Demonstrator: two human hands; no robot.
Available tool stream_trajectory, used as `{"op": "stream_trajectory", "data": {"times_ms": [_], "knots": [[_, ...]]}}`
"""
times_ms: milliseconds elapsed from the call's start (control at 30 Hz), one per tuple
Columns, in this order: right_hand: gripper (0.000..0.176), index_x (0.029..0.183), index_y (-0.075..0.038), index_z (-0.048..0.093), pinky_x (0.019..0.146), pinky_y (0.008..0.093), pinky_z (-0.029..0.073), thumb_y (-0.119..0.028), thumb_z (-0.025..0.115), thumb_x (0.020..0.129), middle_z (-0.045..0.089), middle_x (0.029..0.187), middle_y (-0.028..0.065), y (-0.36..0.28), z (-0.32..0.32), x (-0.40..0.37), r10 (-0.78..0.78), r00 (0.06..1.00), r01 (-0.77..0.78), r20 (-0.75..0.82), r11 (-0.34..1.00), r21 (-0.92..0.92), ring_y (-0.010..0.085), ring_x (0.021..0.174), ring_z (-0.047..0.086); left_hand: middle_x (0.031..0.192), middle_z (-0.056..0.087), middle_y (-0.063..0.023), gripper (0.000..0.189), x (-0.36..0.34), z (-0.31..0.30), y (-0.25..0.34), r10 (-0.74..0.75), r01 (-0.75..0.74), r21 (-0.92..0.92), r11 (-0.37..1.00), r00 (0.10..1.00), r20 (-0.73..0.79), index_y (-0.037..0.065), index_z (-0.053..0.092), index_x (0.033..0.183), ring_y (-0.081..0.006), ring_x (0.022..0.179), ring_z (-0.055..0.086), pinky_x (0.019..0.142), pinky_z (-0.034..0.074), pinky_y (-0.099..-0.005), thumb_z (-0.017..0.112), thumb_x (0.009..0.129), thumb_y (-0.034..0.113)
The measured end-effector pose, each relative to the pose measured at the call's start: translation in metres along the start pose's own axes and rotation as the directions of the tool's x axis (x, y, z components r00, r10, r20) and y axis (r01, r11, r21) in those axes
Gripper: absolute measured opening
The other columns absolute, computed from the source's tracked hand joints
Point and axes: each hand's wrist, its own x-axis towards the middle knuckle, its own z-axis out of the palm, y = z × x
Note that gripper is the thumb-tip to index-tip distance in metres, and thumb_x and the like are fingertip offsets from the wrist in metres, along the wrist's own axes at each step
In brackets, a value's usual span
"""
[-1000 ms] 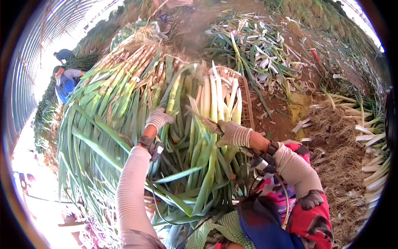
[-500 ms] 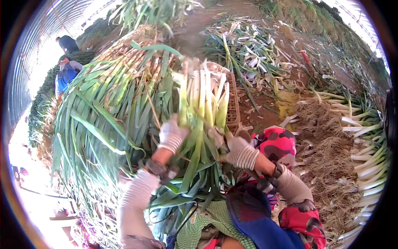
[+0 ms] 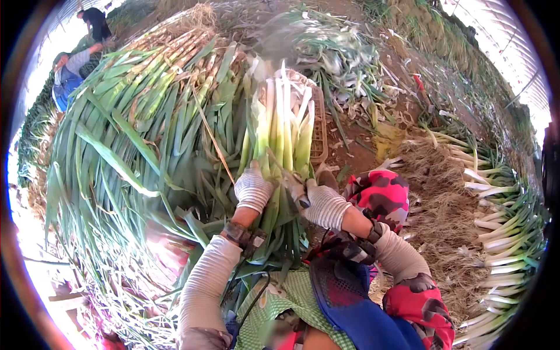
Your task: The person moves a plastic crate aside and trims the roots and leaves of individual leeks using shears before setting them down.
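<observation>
A bundle of leeks [image 3: 286, 131] stands in front of me, white ends up and green leaves hanging down. My left hand [image 3: 254, 188], in a striped knitted glove, is closed round the left side of the bundle below the pale stems. On the right side, my gloved right hand [image 3: 325, 204] is closed against the same bundle, its fingertips partly hidden among the leaves. A plastic crate [image 3: 319, 125] shows behind the stems, with whitish scraps in it.
A large heap of leeks [image 3: 140, 134] fills the left. Trimmed leaves [image 3: 344, 58] lie behind the crate. Rooted leeks [image 3: 501, 233] line the right, their roots [image 3: 446, 216] towards me. Two people [image 3: 73, 70] are at the far left.
My view has shifted, so the heap and crate sit further left. Both hands have drawn closer together round the leeks. The person in blue at the far left has an arm stretched out.
</observation>
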Motion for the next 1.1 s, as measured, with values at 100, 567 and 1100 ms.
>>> {"op": "stream_trajectory", "data": {"times_ms": [100, 567, 1100], "knots": [[0.048, 0.098, 0.009, 0.04, 0.069, 0.0469, 0.047, -0.024, 0.062, 0.072, 0.058, 0.076, 0.0308, -0.004, 0.002, -0.01, 0.021, 1.0, -0.021, 0.002, 0.999, 0.049, 0.0425, 0.079, 0.06, 0.101, 0.06, -0.0243, 0.066, 0.0, 0.002, -0.001, -0.033, 0.033, -0.01, 0.999, 0.999, -0.006, 0.002, 0.044, 0.118, -0.0367, 0.09, 0.061, 0.077, 0.05, -0.0437, 0.069, 0.07, 0.039], [0.04, 0.106, 0.009, 0.047, 0.077, 0.0417, 0.05, -0.02, 0.057, 0.079, 0.062, 0.09, 0.0259, -0.023, -0.022, 0.105, 0.221, 0.975, -0.219, -0.036, 0.973, 0.067, 0.0394, 0.088, 0.061, 0.097, 0.061, -0.022, 0.065, 0.005, -0.001, -0.017, -0.02, 0.023, -0.208, 0.978, 1.0, 0.016, 0.002, 0.046, 0.115, -0.0372, 0.089, 0.06, 0.077, 0.048, -0.0429, 0.073, 0.067, 0.038], [0.045, 0.121, 0.002, 0.047, 0.066, 0.0293, 0.049, -0.008, 0.056, 0.078, 0.059, 0.089, 0.0158, -0.044, -0.071, 0.146, 0.01, 1.0, -0.012, 0.027, 0.999, 0.044, 0.0192, 0.076, 0.058, 0.102, 0.063, -0.0204, 0.077, 0.029, 0.033, -0.054, 0.046, -0.037, -0.557, 0.83, 0.999, 0.003, -0.001, 0.046, 0.122, -0.0324, 0.093, 0.061, 0.082, 0.047, -0.0373, 0.079, 0.06, 0.031]]}}
